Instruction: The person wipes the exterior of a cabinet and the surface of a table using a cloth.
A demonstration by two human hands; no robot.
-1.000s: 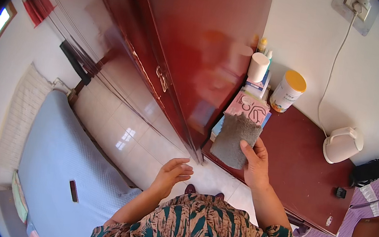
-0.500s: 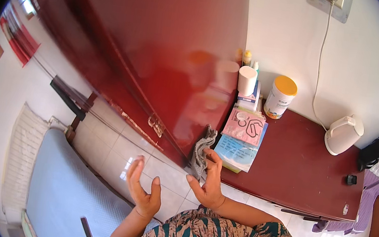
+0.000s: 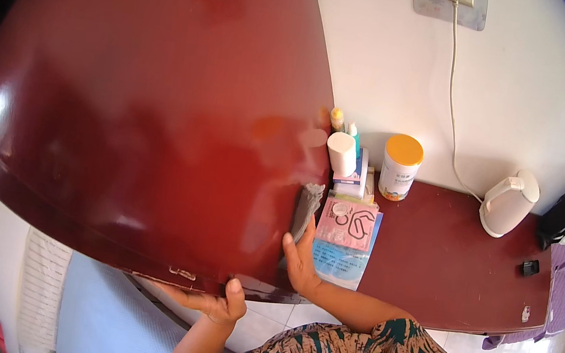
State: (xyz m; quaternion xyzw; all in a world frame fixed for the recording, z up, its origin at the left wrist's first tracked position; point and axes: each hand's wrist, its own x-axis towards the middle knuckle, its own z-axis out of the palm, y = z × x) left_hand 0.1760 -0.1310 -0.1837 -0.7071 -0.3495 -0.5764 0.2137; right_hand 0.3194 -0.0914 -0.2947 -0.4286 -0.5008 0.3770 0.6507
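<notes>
A glossy dark red cabinet (image 3: 161, 126) fills the left half, its side panel facing me. My right hand (image 3: 300, 260) presses a folded grey cloth (image 3: 306, 211) against that panel, beside the books; some of its fingers are hidden behind the cloth. My left hand (image 3: 214, 303) is at the cabinet's lower front edge. Its fingers stretch out along the front, partly hidden by the edge, and the thumb stands up apart from them against the corner.
Right of the cabinet is a red desk (image 3: 441, 259) with a pink booklet (image 3: 347, 223), a blue booklet (image 3: 342, 261), a white roll (image 3: 341, 154), an orange-lidded can (image 3: 400, 168), a kettle (image 3: 509, 204) and a black bottle (image 3: 563, 217). A blue bed (image 3: 97, 309) lies lower left.
My left hand has gone from the air to the cabinet's front edge. The right hand has brought the cloth flatter against the side panel. The view has turned, so the cabinet looks larger.
</notes>
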